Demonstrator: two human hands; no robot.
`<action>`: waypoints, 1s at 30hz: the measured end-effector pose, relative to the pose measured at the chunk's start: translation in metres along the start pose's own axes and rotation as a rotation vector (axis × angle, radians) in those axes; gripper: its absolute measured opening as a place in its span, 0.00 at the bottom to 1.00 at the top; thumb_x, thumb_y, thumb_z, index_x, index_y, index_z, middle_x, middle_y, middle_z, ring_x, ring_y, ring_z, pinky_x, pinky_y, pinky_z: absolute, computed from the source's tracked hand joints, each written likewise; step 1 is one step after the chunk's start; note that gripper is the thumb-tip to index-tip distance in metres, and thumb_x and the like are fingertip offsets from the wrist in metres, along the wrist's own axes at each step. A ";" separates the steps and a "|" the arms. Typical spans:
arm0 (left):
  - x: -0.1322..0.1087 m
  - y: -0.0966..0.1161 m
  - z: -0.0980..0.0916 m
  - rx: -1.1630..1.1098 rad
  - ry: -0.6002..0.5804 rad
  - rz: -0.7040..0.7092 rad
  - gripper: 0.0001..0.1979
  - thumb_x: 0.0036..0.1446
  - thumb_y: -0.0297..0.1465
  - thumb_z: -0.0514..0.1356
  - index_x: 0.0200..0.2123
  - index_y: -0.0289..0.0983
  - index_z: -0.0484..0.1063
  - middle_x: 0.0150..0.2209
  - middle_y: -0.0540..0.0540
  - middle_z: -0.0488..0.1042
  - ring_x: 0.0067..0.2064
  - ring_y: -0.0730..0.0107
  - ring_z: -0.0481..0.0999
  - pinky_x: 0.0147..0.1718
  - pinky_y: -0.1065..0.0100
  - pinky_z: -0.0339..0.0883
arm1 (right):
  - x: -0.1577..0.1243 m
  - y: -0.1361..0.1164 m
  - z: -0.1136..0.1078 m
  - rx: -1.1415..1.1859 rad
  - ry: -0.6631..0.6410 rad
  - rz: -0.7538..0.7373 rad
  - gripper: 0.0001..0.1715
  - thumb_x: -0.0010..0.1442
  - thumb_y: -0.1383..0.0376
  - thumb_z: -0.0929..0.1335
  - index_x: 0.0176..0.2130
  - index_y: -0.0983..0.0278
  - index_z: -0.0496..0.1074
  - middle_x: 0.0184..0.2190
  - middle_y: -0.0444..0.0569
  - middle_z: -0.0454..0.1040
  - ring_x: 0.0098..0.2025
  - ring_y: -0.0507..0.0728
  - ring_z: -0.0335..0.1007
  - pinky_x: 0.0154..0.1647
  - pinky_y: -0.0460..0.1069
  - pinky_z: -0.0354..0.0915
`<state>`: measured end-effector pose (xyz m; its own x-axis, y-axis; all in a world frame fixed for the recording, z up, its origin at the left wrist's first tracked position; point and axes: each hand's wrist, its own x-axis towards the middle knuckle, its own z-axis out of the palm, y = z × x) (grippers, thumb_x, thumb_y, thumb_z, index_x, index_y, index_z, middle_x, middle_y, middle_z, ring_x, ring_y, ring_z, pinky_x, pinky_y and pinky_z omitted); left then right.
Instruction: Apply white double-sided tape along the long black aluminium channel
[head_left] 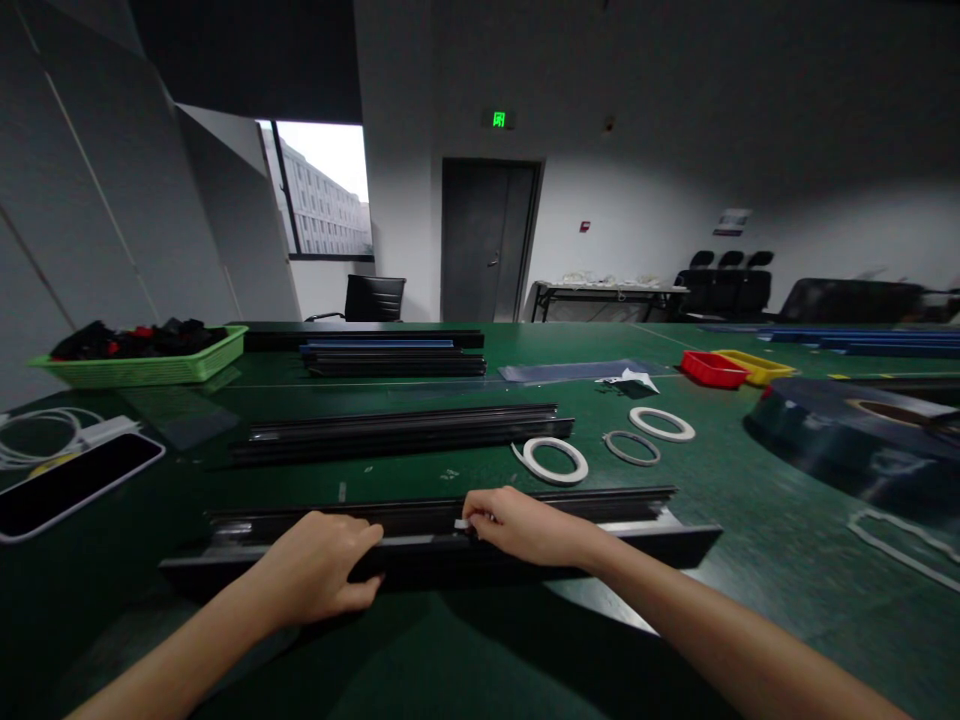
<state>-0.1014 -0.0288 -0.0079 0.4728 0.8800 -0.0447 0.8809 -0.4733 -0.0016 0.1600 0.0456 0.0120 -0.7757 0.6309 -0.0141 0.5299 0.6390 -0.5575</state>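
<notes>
A long black metal profile (645,540) lies across the green table (420,650) just in front of me. My left hand (322,570) rests on its left part, fingers curled over the top edge. My right hand (517,522) sits near the middle of the profile, fingertips pinched on a small white strip (462,523) on its upper face. Behind it lies a second black profile (397,432), and further back a stack of black and blue profiles (394,357).
Three white tape rings (556,458) lie right of centre. A green basket (142,365) of black and red parts stands at far left, a phone (71,482) and white cable beside it. Red (712,368) and yellow trays and a large dark film roll (855,430) are on the right.
</notes>
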 end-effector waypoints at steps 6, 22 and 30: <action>0.001 0.005 0.001 0.084 0.018 -0.012 0.12 0.54 0.38 0.52 0.37 0.39 0.67 0.35 0.45 0.74 0.36 0.60 0.73 0.32 0.63 0.65 | 0.000 0.001 0.000 0.017 -0.004 0.009 0.14 0.60 0.60 0.60 0.35 0.65 0.71 0.32 0.48 0.73 0.33 0.54 0.67 0.32 0.46 0.59; 0.008 0.010 0.013 0.027 0.079 0.101 0.11 0.61 0.39 0.48 0.38 0.39 0.62 0.36 0.46 0.72 0.38 0.61 0.72 0.34 0.64 0.65 | -0.001 -0.004 -0.002 -0.094 -0.006 -0.012 0.14 0.61 0.62 0.59 0.33 0.65 0.70 0.29 0.48 0.74 0.30 0.53 0.67 0.30 0.45 0.57; 0.006 0.007 0.006 0.004 0.049 0.091 0.12 0.59 0.40 0.49 0.40 0.39 0.64 0.37 0.45 0.73 0.39 0.62 0.73 0.35 0.65 0.65 | -0.003 -0.009 -0.006 -0.125 -0.019 -0.004 0.15 0.60 0.64 0.58 0.33 0.66 0.71 0.30 0.49 0.75 0.30 0.53 0.68 0.30 0.45 0.57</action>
<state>-0.0922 -0.0273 -0.0144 0.5515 0.8342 0.0043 0.8342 -0.5515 -0.0042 0.1594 0.0403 0.0218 -0.7837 0.6205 -0.0289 0.5646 0.6921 -0.4497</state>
